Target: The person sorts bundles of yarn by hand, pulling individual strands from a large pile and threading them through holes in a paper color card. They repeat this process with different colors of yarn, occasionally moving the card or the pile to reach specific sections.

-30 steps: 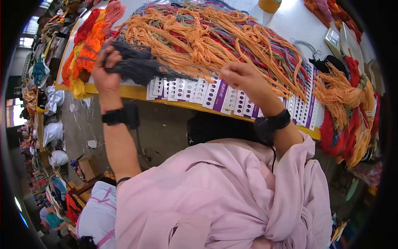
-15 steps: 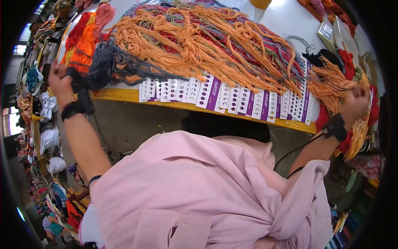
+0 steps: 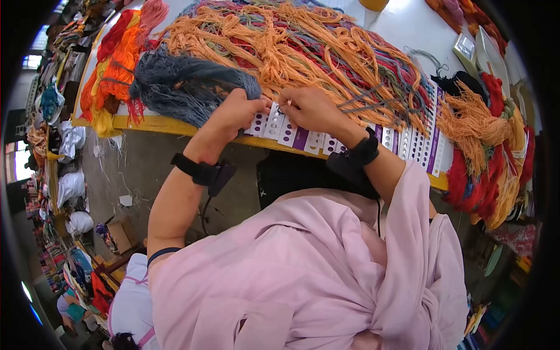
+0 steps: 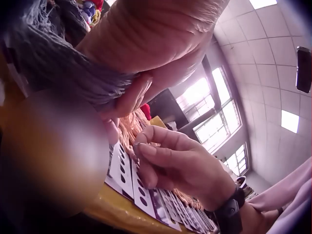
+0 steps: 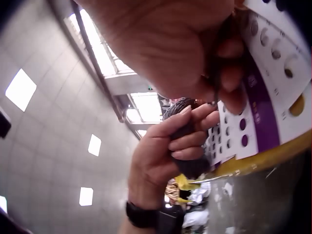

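Observation:
A bundle of grey-blue yarn (image 3: 186, 84) lies bunched over the left front of the table. My left hand (image 3: 240, 111) grips one end of it, and in the left wrist view the yarn (image 4: 63, 63) passes thick through the curled fingers. Close to its right, my right hand (image 3: 312, 109) pinches a thin grey strand between thumb and forefinger, just above the cards. White and purple cards (image 3: 286, 131) with rows of round holes lie under both hands along the table edge. Orange yarn (image 3: 274, 58) spreads in a wide heap behind them.
Red, orange and yellow hanks (image 3: 119, 58) lie at the table's left end. More hanks (image 3: 484, 134) hang over the right corner, near a small device with a display (image 3: 465, 46). A yellow container (image 3: 373, 4) stands at the back. The table's yellow edge (image 3: 157, 123) runs along the front.
The hands, spread wide apart half a second ago, have come together at the front middle. The left hand brought the grey-blue yarn rightward; the right hand returned from the right corner.

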Tool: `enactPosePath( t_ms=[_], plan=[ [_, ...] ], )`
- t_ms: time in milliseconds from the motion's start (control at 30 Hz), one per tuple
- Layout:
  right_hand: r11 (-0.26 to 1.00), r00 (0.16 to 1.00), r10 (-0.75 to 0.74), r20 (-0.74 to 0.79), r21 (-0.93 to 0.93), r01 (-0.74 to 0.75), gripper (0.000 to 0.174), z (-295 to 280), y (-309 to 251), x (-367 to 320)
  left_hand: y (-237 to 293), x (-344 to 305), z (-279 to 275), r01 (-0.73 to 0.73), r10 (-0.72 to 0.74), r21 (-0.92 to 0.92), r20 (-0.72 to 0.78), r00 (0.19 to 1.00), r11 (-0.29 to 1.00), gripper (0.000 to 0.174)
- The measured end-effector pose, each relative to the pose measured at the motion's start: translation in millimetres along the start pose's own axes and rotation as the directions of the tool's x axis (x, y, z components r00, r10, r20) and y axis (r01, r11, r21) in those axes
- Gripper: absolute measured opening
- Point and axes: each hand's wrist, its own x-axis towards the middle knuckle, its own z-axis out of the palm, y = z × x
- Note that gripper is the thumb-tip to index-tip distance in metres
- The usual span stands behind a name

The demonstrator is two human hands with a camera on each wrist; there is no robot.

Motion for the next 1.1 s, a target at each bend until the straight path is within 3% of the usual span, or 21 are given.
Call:
enactPosePath(
  t_ms=[67,200,300,400,500,600,733,833,933,967,1067,1100],
  plan=[
    [0.997,0.995,-0.058,-0.082,-0.047,0.054,0.014,4.1,4.5,1.7,-1.6,6.4,-3.6,-0.038,0.038,0.039,0.021,0.999,0.998,0.013],
    [0.994,0.994,-0.027,-0.104,-0.104,0.017,0.016,6.7,3.7,4.0,-7.4,16.3,-3.2,-0.045,0.043,0.016,0.122,0.992,0.999,0.007],
    [0.990,0.993,-0.015,-0.116,-0.143,-0.002,0.015,7.4,2.8,6.0,-10.3,19.3,-1.0,-0.050,0.049,0.009,0.090,0.995,0.999,0.005],
    [0.985,0.988,-0.075,-0.133,-0.161,0.054,0.012,9.5,2.7,6.4,-16.0,26.7,0.3,-0.166,0.158,0.210,0.056,0.986,0.963,0.009],
    [0.991,0.989,-0.087,-0.123,-0.108,0.074,0.011,7.5,6.7,3.7,-22.2,30.3,-2.4,-0.341,0.448,0.616,-0.021,0.894,0.710,0.024],
    [0.996,0.996,-0.025,-0.088,-0.086,0.017,0.011,2.0,2.7,-1.5,-13.7,27.1,-17.0,-0.171,0.292,0.560,-0.135,0.947,0.811,0.030],
    [0.995,0.997,-0.010,-0.073,-0.104,0.002,0.013,2.3,1.0,-2.4,-25.0,29.4,-19.1,-0.303,0.349,0.380,-0.054,0.936,0.874,0.026],
    [0.984,0.999,-0.033,-0.038,-0.177,0.025,0.015,0.9,-2.9,-6.7,-11.3,17.0,-33.4,-0.048,0.061,-0.112,0.118,0.991,0.993,0.015],
    [0.963,0.996,-0.085,0.009,-0.255,0.084,0.016,1.7,-2.2,-7.7,-8.7,9.8,-33.8,0.006,0.096,-0.398,0.235,0.967,0.917,0.014],
    [0.954,0.994,-0.104,0.027,-0.279,0.107,0.016,1.2,-0.9,-6.9,-10.9,8.2,-31.8,-0.027,0.126,-0.381,0.240,0.963,0.924,0.014],
    [0.977,0.997,-0.059,0.043,0.206,0.049,0.018,-8.6,1.4,-5.6,-17.6,8.8,-15.4,-0.139,0.209,-0.257,0.269,0.940,0.956,0.013],
    [0.980,0.997,-0.011,0.080,0.197,-0.005,0.019,-9.7,0.8,-5.9,-18.1,9.7,-9.8,-0.191,0.233,-0.169,0.280,0.931,0.967,0.013]
  ],
)
